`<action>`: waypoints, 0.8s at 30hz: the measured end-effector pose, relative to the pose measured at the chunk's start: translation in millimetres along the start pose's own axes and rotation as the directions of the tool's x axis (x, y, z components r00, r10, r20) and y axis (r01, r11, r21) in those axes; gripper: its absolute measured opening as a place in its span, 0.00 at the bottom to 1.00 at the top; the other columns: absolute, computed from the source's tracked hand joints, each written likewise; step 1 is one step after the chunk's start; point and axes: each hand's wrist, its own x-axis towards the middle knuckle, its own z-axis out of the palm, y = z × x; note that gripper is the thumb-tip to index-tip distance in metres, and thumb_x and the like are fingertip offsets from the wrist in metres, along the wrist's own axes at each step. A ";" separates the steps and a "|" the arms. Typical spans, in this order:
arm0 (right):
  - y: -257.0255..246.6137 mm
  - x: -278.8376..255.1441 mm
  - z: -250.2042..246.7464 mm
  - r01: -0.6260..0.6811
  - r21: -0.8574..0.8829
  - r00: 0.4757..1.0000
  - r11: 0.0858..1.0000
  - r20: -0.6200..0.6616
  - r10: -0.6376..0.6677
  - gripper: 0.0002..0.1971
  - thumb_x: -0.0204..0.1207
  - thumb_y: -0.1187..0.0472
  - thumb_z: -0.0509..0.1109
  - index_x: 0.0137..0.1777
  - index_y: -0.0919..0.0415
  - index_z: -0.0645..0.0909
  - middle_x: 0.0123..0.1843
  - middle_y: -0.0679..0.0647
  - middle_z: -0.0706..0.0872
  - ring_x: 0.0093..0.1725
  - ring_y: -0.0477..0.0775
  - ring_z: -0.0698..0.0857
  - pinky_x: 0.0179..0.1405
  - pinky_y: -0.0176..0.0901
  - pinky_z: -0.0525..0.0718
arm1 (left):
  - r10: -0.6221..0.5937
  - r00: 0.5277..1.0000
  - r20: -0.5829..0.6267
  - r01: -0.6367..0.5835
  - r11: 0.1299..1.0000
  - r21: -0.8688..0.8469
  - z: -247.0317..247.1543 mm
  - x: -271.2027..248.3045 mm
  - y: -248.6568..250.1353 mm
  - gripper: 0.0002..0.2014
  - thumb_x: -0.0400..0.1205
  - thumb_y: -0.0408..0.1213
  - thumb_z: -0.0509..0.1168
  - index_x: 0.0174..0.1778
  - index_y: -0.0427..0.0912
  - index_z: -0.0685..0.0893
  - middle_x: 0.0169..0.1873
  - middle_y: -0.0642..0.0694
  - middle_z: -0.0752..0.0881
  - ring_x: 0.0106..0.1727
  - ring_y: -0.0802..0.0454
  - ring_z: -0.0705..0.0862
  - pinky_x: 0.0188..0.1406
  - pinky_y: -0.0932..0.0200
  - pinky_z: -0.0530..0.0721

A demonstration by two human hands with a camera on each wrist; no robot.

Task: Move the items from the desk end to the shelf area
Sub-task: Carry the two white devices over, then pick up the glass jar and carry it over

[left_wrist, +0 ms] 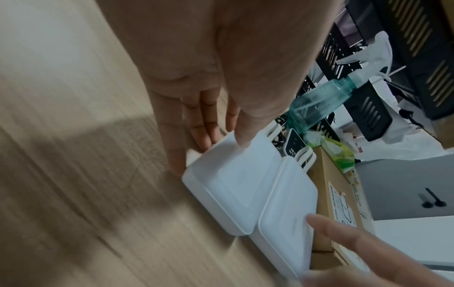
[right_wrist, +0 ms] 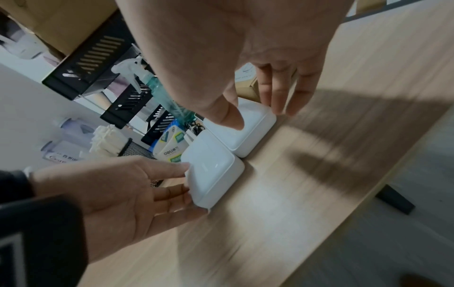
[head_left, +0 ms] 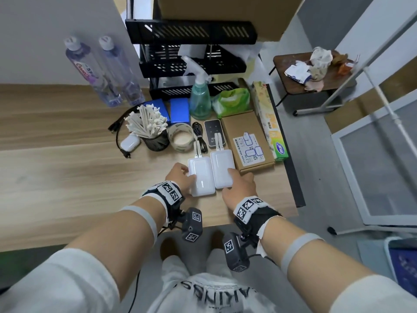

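Two white power banks lie side by side on the wooden desk, close to its front edge. My left hand holds the left power bank, thumb on top and fingers along its left side. My right hand grips the right power bank, thumb on top and fingers curled over its right edge. Both banks rest on the desk. The black tiered shelf stands at the back of the desk.
Behind the banks sit a black charger, a cardboard box, a tape roll, a mesh cup of white sticks, a spray bottle and two water bottles. The desk's right edge runs beside the box.
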 end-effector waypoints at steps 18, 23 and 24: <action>-221.5 -71.7 83.3 0.429 0.298 0.807 0.853 0.297 -0.510 0.12 0.75 0.64 0.63 0.39 0.48 0.84 0.33 0.48 0.81 0.31 0.52 0.78 0.37 0.45 0.76 | -0.110 0.945 -0.309 -0.108 0.785 -0.611 -224.9 -127.3 -86.4 0.07 0.85 0.27 0.63 0.54 0.39 0.82 0.40 0.44 0.84 0.39 0.51 0.84 0.41 0.55 0.82; -320.3 -120.8 125.0 0.528 0.269 0.761 0.806 0.272 -0.589 0.13 0.75 0.64 0.62 0.35 0.47 0.84 0.30 0.47 0.81 0.30 0.53 0.78 0.34 0.44 0.75 | -0.050 0.923 -0.382 -0.249 0.679 -0.690 -314.5 -147.0 -134.4 0.06 0.87 0.31 0.62 0.57 0.40 0.82 0.40 0.47 0.85 0.38 0.54 0.85 0.39 0.58 0.83; -341.8 -132.1 137.2 0.544 0.267 0.753 0.796 0.265 -0.603 0.13 0.74 0.64 0.62 0.36 0.48 0.85 0.30 0.47 0.81 0.29 0.53 0.77 0.33 0.44 0.75 | -0.036 0.914 -0.405 -0.280 0.667 -0.691 -336.7 -152.6 -147.3 0.07 0.87 0.31 0.61 0.58 0.40 0.82 0.40 0.48 0.86 0.38 0.54 0.85 0.39 0.59 0.83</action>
